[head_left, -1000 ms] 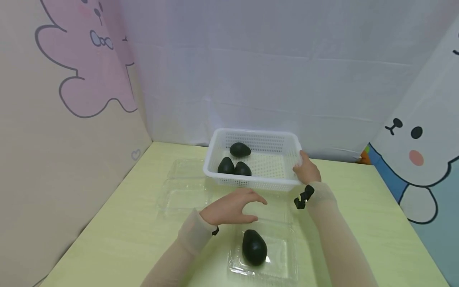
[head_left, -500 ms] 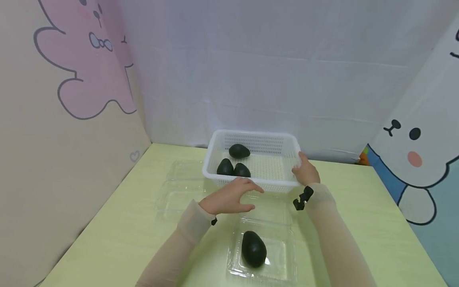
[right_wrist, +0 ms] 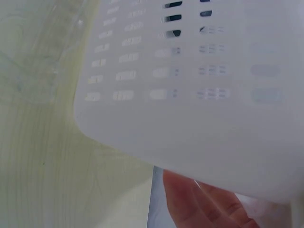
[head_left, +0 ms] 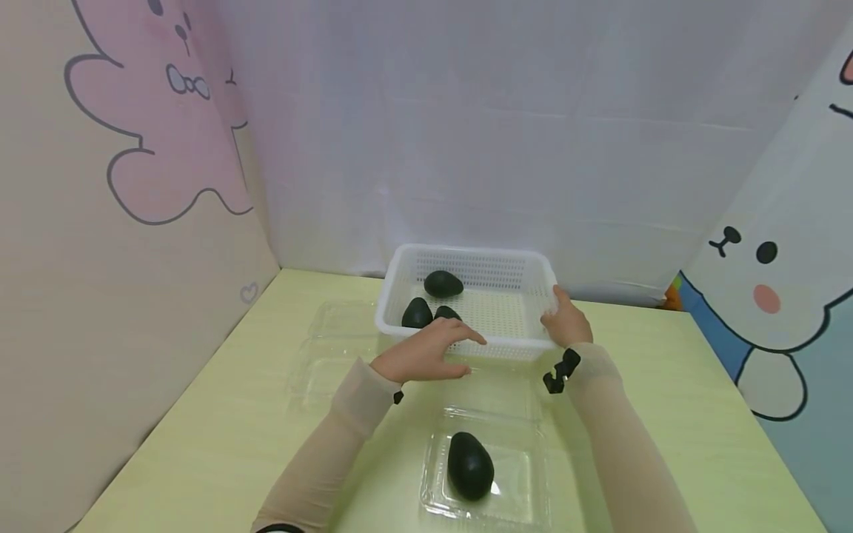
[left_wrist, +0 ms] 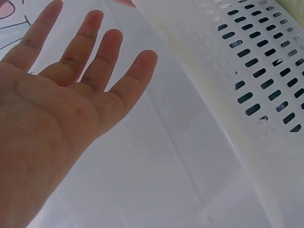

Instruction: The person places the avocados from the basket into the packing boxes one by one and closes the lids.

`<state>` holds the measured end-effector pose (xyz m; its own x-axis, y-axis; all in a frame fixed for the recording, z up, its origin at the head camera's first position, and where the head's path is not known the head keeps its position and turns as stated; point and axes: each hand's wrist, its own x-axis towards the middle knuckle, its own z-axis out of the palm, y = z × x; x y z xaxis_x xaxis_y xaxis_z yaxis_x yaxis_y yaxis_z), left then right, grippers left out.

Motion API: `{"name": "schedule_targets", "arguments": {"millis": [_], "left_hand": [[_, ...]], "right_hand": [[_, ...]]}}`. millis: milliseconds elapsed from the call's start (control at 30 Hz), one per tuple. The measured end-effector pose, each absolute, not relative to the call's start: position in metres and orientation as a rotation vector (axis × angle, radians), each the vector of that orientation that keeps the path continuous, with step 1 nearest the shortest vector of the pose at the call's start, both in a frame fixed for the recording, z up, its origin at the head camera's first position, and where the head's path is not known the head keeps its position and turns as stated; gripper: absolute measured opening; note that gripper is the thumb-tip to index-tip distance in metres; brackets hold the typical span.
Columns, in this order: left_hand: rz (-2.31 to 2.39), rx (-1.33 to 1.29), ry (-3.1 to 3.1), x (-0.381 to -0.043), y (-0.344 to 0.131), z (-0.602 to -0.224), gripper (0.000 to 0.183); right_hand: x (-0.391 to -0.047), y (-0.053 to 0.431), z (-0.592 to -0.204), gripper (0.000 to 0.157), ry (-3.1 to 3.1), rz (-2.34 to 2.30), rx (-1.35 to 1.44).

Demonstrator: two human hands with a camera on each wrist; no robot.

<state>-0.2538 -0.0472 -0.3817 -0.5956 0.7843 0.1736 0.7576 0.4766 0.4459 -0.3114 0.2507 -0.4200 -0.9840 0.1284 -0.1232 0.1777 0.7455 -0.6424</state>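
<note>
A white plastic basket [head_left: 526,340] stands at the back of the table. Inside, toward its left end, are three dark green avocados, one at the back [head_left: 443,284], one at the front left [head_left: 417,313] and one [head_left: 447,313] partly hidden by my left hand. That left hand [head_left: 426,352] hovers at the basket's front rim, its fingers spread and holding nothing; the left wrist view shows the bare palm [left_wrist: 61,104]. My right hand [head_left: 568,320] grips the basket's right end. Nearer me, a single avocado [head_left: 470,466] lies in a clear plastic clamshell box [head_left: 523,481].
Left of the basket lies a second clear clamshell box [head_left: 333,366], its lid opened toward the back. A white curtain [head_left: 480,148] hangs right behind the basket. Printed cartoon sheets flank the pale yellow table [head_left: 220,444] on both sides.
My left hand has moved away from me, from above the clear box up to the basket's front rim. The right hand keeps its grip, and the avocados have not moved.
</note>
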Motion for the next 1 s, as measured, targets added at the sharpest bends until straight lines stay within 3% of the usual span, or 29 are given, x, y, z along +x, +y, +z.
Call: {"name": "schedule_targets", "arguments": {"millis": [1000], "left_hand": [[0.668,1.303,2.704,-0.293,-0.059,-0.384,0.041]], "right_hand": [[-0.31,0.25,-0.42,0.073,2.899,-1.023,0.246]]}}
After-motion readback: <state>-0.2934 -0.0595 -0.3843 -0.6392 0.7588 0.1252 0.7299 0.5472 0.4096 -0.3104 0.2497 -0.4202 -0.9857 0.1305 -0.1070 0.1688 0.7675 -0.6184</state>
